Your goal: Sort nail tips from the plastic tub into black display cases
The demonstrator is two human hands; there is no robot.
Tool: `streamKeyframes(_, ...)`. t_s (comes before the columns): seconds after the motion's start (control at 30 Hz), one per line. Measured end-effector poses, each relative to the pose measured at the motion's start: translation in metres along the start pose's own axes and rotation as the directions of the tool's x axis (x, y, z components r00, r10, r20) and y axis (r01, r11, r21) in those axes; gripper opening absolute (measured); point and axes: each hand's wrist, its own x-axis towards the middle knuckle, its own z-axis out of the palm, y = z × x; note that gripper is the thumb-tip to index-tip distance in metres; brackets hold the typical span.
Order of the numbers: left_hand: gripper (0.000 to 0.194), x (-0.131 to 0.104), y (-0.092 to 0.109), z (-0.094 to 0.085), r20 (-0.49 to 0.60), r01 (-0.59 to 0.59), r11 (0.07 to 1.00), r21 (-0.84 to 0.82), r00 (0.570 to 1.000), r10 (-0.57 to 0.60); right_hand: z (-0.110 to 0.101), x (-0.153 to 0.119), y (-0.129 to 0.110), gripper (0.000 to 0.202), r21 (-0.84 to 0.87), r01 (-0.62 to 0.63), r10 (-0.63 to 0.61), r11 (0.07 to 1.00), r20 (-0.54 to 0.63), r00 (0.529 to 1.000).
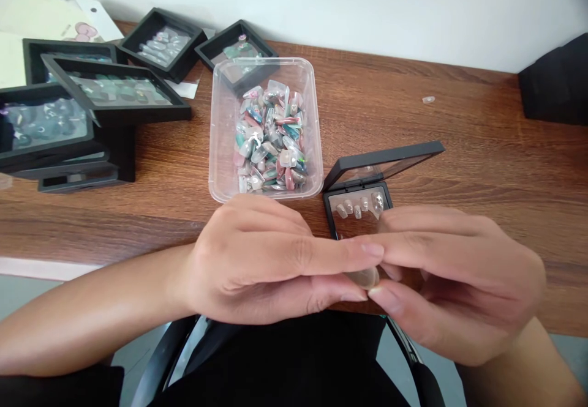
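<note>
My left hand (pixel 271 266) and my right hand (pixel 454 272) meet over the table's front edge, fingertips touching. Between them they pinch a pale, see-through press-on nail (pixel 366 277), partly covered by the fingers. Just beyond the hands lies a small black display case (pixel 327 211) with its lid (pixel 390 161) tilted up. Several clear, decorated press-on nails (pixel 357 211) sit in a row inside it; its front part is hidden by my hands. Behind my left hand stands a clear plastic tub (pixel 312 131) heaped with loose press-on nails (pixel 271 138) in many colours.
Black framed cases (pixel 138 113) holding nails are stacked at the left, with more (pixel 160 43) behind. One case (pixel 241 40) stands behind the tub. A single clear nail (pixel 428 99) lies on the wooden table (pixel 482 168). A black object (pixel 555 82) is at the far right.
</note>
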Motion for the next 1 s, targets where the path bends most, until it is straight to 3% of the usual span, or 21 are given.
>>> streamKeyframes(0.17,0.032,-0.002,0.002,0.006,-0.071,0.042,0.998,-0.043,0.996,-0.045,0.0,0.0,-0.001,0.011,-0.001,-0.016,0.016,1.0,-0.006,1.0)
streamKeyframes(0.3,0.023,0.0,0.006,0.003,-0.02,0.068,0.995,0.077,0.998,-0.066,0.002,0.002,-0.001,0.01,0.002,-0.023,0.023,1.0,0.001,1.0)
streamKeyframes(0.43,0.016,0.003,0.008,-0.005,0.06,-0.021,0.978,0.209,0.998,0.008,0.004,0.001,-0.002,0.012,-0.033,-0.033,0.033,0.999,-0.014,0.999)
streamKeyframes(0.53,0.016,0.001,0.009,-0.007,0.127,-0.022,0.962,0.27,0.992,-0.013,0.005,-0.001,-0.002,0.016,-0.095,-0.032,0.029,0.995,-0.033,0.999)
streamKeyframes(0.6,0.016,-0.002,0.01,-0.005,0.116,0.013,0.953,0.303,0.992,-0.05,0.005,-0.001,-0.002,0.017,-0.137,-0.04,0.035,0.99,-0.036,0.999)
streamKeyframes(0.67,0.012,-0.006,0.011,-0.001,0.027,0.022,0.948,0.318,0.999,-0.032,0.004,-0.001,-0.003,0.016,-0.144,-0.053,0.051,0.988,-0.018,0.999)
streamKeyframes(0.77,0.011,-0.007,0.01,0.001,-0.049,0.027,0.949,0.315,0.999,-0.012,0.003,0.001,-0.004,0.018,-0.118,-0.064,0.064,0.991,0.002,0.998)
streamKeyframes(0.87,0.012,0.0,0.011,-0.003,0.022,0.008,0.961,0.277,1.0,-0.015,0.002,0.003,-0.002,0.018,-0.104,-0.065,0.067,0.992,0.015,0.998)
streamKeyframes(1.0,0.013,0.007,0.016,-0.009,0.07,0.086,0.971,0.224,0.992,-0.104,0.001,0.004,0.0,0.017,-0.14,-0.039,0.041,0.989,0.014,0.999)
